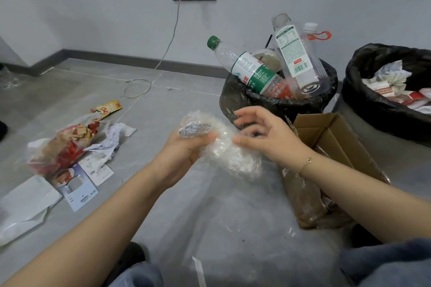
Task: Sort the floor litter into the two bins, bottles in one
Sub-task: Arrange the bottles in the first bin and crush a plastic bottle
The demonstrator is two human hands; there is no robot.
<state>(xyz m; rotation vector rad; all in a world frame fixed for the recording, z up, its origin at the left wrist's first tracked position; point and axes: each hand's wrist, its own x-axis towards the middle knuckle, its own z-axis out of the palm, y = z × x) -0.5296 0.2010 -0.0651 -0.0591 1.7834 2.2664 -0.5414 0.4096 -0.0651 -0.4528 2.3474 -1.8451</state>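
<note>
1. Grey tiled floor (77,91) carries everything.
2. At left lie a clear bag of red wrappers (63,144), crumpled paper (114,137), a snack packet (107,107) and printed cards (79,186).
3. A white cable (137,87) loops near the wall.
4. Two black-lined bins (275,100) (382,109) and a cardboard box (335,142) stand at right.

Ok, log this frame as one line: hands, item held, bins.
left hand: gripping clear plastic wrap | right hand: open, fingertips on wrap | bottle bin: heaped | paper bin: part filled

Crumpled clear plastic wrap (224,147) held above floor, near bottle-filled bin (279,100)
</note>
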